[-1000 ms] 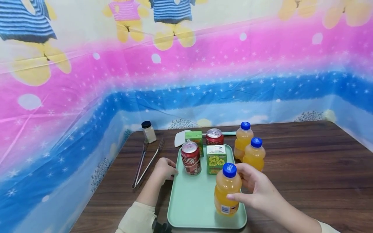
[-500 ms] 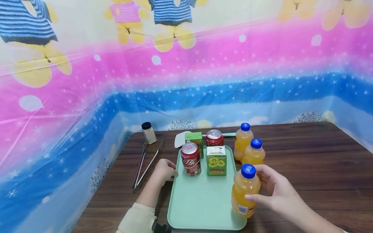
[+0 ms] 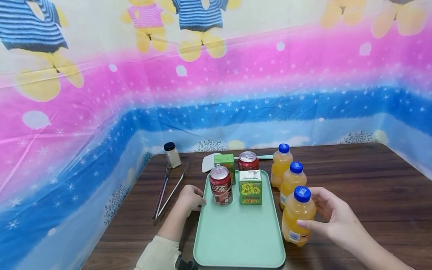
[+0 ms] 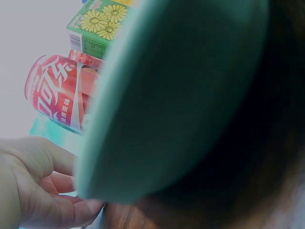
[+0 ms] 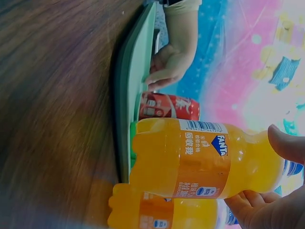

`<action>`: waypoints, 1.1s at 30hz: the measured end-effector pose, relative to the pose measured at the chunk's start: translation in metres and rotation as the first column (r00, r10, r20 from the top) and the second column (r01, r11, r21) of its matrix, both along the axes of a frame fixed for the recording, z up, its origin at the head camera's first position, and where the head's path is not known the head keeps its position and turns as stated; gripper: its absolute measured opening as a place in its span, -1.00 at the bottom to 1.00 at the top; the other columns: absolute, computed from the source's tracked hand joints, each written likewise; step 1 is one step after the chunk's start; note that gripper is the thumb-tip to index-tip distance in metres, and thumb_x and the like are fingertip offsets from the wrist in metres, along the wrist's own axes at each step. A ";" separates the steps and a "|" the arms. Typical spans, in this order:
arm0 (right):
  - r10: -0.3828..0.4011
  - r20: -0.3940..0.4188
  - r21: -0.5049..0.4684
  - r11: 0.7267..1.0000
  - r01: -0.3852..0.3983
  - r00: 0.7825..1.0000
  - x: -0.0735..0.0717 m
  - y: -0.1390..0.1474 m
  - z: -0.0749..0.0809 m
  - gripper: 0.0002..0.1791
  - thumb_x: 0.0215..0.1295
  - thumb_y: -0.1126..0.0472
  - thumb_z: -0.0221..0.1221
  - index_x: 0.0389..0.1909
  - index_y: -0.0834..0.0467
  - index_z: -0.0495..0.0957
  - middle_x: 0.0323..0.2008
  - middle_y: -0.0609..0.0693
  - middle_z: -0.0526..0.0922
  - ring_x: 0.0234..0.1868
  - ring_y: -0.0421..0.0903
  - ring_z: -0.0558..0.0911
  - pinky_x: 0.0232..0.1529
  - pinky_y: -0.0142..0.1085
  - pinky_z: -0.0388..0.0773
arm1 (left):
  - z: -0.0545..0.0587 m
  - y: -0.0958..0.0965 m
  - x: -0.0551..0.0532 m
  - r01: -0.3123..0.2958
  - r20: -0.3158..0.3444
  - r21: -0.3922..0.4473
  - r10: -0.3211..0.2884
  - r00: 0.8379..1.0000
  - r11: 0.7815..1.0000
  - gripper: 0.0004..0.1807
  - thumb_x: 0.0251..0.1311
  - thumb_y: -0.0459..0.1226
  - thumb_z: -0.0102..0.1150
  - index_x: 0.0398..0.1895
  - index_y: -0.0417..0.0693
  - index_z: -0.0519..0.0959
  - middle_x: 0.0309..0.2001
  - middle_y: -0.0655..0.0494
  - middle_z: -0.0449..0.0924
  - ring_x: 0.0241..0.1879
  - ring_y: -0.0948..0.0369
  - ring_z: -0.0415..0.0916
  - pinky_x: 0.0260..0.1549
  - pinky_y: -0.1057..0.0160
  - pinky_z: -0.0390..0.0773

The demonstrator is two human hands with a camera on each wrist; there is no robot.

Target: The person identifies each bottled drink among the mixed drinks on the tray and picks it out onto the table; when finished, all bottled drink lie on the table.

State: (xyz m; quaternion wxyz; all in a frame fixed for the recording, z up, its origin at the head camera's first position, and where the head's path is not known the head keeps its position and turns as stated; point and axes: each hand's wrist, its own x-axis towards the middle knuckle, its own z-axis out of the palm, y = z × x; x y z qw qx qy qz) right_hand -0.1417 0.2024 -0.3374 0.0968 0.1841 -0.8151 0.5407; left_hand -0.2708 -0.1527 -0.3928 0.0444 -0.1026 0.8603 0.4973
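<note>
My right hand [image 3: 337, 215] grips a bottle of orange soda [image 3: 298, 215] with a blue cap, thumb on its near side. The bottle is upright beside the right edge of the pale green tray [image 3: 236, 240]; its Fanta label shows in the right wrist view. My left hand [image 3: 191, 198] holds the tray's left rim, and in the left wrist view its fingers [image 4: 71, 210] pinch that edge. On the tray stand a red cola can [image 3: 221, 185] and a green drink carton [image 3: 251, 187] with yellow flowers.
Two more orange soda bottles [image 3: 293, 182] stand right of the tray. Behind it are another cola can [image 3: 248, 161], a second green carton [image 3: 224, 160] and a white-headed spatula [image 3: 209, 162]. Metal tongs [image 3: 172, 193] and a black-lidded jar [image 3: 173, 155] lie left. A patterned cloth hangs behind the table.
My right hand has carried the orange soda bottle from over the tray's front right part rightward past its edge. My left hand stays at the tray's rim.
</note>
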 end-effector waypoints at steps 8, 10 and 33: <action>-0.066 0.032 0.040 0.997 0.065 0.997 -0.003 0.010 -0.006 -0.39 -0.08 0.31 0.43 0.04 0.23 0.41 -0.10 0.06 0.55 -0.08 -0.33 0.55 -0.10 -0.52 0.49 | 0.001 0.000 0.000 0.003 0.001 0.000 -0.003 1.000 1.000 -0.82 -0.01 -0.60 0.22 -0.29 -0.41 0.51 -0.32 -0.17 0.46 -0.41 0.06 0.56 -0.47 0.17 0.66; -0.071 0.048 0.040 0.997 0.069 0.996 -0.003 0.012 -0.007 -0.38 -0.08 0.31 0.43 0.04 0.24 0.40 -0.10 0.06 0.55 -0.08 -0.32 0.55 -0.10 -0.51 0.50 | 0.000 -0.001 -0.001 0.003 0.000 0.001 -0.003 1.000 1.000 -0.82 -0.01 -0.60 0.22 -0.29 -0.41 0.51 -0.32 -0.17 0.46 -0.41 0.06 0.56 -0.47 0.16 0.66; -0.086 0.118 0.047 0.996 0.081 0.989 -0.001 0.014 -0.015 -0.35 -0.08 0.21 0.44 0.05 0.21 0.38 -0.07 0.08 0.55 -0.09 -0.24 0.56 -0.10 -0.43 0.53 | 0.000 -0.001 0.000 0.007 -0.005 0.039 -0.007 1.000 0.999 -0.79 -0.04 -0.62 0.21 -0.27 -0.45 0.51 -0.31 -0.21 0.46 -0.42 0.05 0.57 -0.48 0.18 0.66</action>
